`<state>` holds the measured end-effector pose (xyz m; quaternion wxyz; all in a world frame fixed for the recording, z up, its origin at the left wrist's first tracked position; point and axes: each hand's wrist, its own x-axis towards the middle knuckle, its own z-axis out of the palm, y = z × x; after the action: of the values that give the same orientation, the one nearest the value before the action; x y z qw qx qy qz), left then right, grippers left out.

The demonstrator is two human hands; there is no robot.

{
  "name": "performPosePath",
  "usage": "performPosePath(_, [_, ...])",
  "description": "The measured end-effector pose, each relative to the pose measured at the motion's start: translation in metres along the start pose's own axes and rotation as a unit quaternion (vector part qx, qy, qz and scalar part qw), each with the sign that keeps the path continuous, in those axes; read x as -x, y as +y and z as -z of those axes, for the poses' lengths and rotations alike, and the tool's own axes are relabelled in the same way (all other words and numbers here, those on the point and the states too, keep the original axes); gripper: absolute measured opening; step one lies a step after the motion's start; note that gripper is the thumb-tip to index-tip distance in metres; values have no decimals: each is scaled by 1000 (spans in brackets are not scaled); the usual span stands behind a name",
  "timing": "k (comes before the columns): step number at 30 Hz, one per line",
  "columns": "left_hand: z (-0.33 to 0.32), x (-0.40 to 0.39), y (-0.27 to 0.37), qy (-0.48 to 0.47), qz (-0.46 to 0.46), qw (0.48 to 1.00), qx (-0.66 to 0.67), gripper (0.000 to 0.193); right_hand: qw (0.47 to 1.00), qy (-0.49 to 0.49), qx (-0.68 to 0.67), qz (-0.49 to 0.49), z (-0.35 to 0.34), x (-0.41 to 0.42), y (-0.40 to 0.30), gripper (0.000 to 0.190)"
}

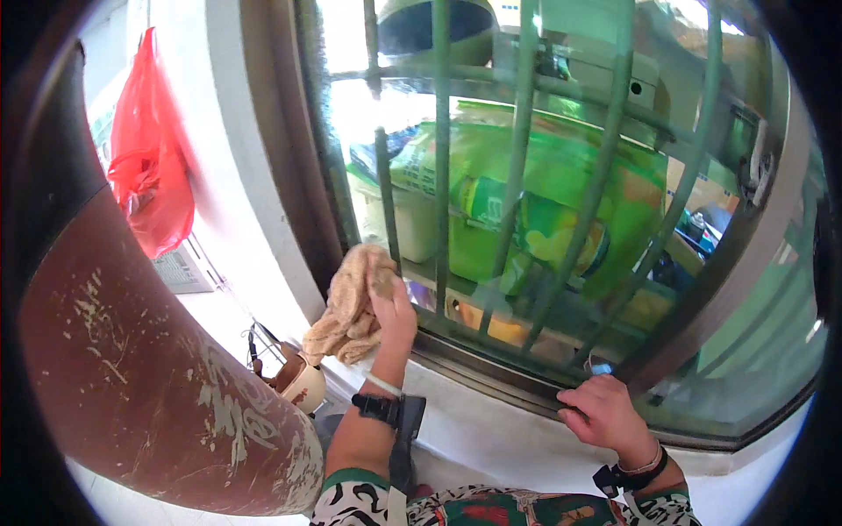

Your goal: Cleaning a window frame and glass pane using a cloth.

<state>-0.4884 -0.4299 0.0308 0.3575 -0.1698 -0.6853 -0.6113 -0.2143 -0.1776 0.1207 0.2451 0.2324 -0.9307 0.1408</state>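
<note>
My left hand point(395, 315) presses a bunched tan cloth point(352, 302) at the lower left corner of a window pane, by the brown metal frame point(319, 217). Behind the glass stand green-tinted metal bars point(520, 164). My right hand point(605, 411), its fingers curled, is at the bottom window track point(487, 365); its palm is hidden, so whether it grips anything does not show. A small blue thing point(600, 369) appears just above its knuckles; which side of the glass it is on is unclear.
A red-brown column with scraped paint point(164, 381) stands close on my left. Beyond it hangs a red plastic bag point(154, 177), with a cream helmet point(304, 384) lower down. Green packages point(559, 184) are stacked inside the window. A latch point(760, 171) is on the right frame.
</note>
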Motion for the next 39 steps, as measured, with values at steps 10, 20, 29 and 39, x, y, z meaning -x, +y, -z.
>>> performPosePath(10, [94, -128, -11, 110, 140, 963, 200, 54, 999, 13, 35, -2, -7, -5, 1, 20])
performPosePath(20, [50, -126, -6, 128, 66, 966, 217, 44, 998, 17, -25, 51, -5, 6, 13, 17])
performPosePath(29, [16, -173, 120, 51, -304, 949, -68, 49, 998, 4, -23, 63, -3, 1, 10, 16])
performPosePath(39, [11, 19, 52, -232, -71, 957, -161, 70, 999, 3, 20, 38, -4, 6, 10, 14])
